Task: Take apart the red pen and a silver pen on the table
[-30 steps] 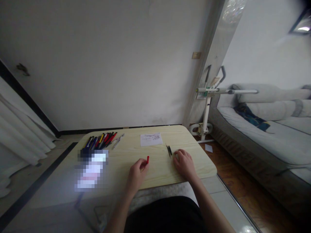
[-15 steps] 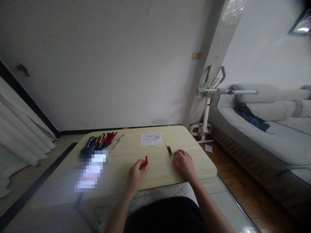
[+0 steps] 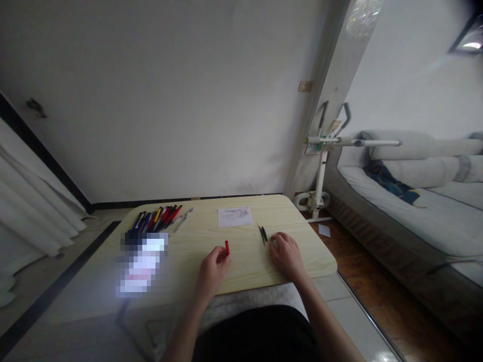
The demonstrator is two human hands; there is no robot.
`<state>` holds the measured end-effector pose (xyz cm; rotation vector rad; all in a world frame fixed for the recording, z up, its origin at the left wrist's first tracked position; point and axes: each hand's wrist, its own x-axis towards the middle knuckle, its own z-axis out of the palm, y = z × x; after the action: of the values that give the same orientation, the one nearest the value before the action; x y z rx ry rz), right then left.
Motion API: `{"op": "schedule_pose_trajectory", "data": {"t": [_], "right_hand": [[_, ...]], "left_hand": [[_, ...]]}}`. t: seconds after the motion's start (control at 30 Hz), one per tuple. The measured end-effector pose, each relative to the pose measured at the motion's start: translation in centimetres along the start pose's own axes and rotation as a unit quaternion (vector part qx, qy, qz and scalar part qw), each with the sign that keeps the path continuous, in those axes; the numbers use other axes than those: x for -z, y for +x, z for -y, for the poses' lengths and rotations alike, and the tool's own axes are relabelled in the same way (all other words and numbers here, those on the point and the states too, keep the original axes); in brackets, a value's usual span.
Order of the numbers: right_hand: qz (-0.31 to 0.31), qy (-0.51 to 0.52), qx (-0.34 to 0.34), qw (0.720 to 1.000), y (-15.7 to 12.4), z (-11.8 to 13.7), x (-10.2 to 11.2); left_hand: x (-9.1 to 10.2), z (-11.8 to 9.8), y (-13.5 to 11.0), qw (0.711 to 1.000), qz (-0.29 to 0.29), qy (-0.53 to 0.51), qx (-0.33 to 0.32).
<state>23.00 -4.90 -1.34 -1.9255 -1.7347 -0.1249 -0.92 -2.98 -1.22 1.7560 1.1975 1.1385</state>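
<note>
My left hand (image 3: 214,267) is closed near the front of the pale wooden table (image 3: 249,271). Thumb and fingers pinch a red pen (image 3: 227,248); only a short red end sticks up, and the rest is hidden in the hand. My right hand (image 3: 286,255) rests on the tabletop with bent fingers, thumb apart from them, and nothing visible in it. Just left of its fingertips lie a slim dark pen-like stick (image 3: 261,236) with a pointed far tip and a shorter black piece (image 3: 264,234). Beyond both hands lies a white paper (image 3: 235,216) with dark markings.
Several pens and markers (image 3: 154,219) lie in a row at the table's back left, with clear pens (image 3: 183,220) beside them. A blurred-out bright rectangle (image 3: 143,264) is at the left. Behind the table is a wall; an exercise machine (image 3: 321,171) and sofa (image 3: 415,206) stand at right.
The red pen in my left hand tilts very slightly and sits a touch higher. My right hand and the things on the table stay put.
</note>
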Motion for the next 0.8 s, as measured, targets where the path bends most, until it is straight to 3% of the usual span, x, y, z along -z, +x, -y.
{"op": "schedule_pose_trajectory", "data": {"t": [0.8], "right_hand": [[-0.005,0.006,0.006,1.000,0.02,-0.47,-0.57]], "left_hand": [[0.03,0.04,0.04,0.999,0.016,0.025,-0.014]]}}
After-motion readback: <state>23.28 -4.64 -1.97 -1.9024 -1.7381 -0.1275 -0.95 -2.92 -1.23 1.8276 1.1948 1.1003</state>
